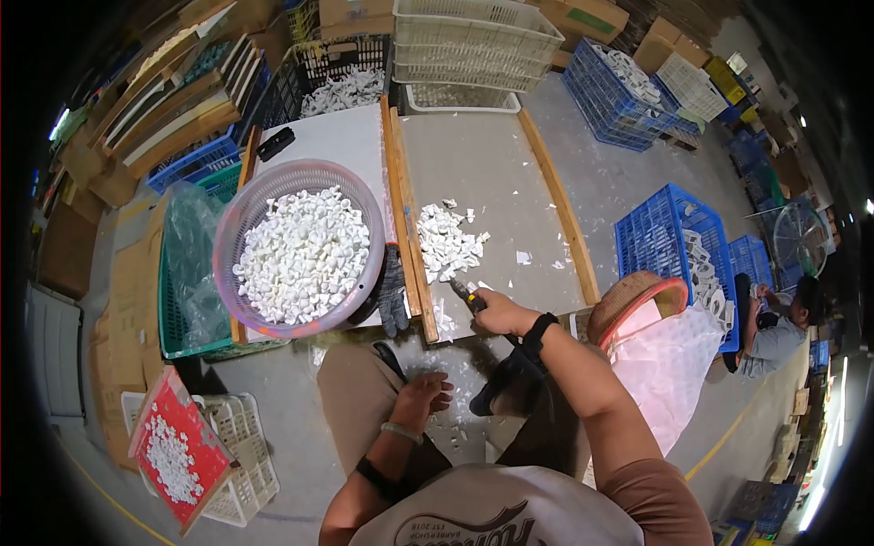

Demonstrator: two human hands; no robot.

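Observation:
My right hand (pixel 506 314) is closed round a hand tool with a yellow-and-black handle (pixel 472 298); its dark tip lies over the board beside a pile of small white plastic pieces (pixel 446 241). Whether it is a knife or nippers is unclear. My left hand (pixel 424 399) hangs above my lap, fingers loosely bent and apart, with nothing visible in it. Left of the pile, a round pinkish plastic basket (pixel 229 238) holds many small white parts (pixel 305 255). A dark grey glove (pixel 391 291) lies between that basket and the wooden strip.
Wooden strips (pixel 555 205) edge the grey board (pixel 482 164). A black object (pixel 276 144) lies at the far left. Blue crates (pixel 642 238) stand right, near a reddish woven basket (pixel 619 305) with a pale sack (pixel 674 355). A red tray (pixel 196 423) sits lower left. Another person (pixel 774 341) sits far right.

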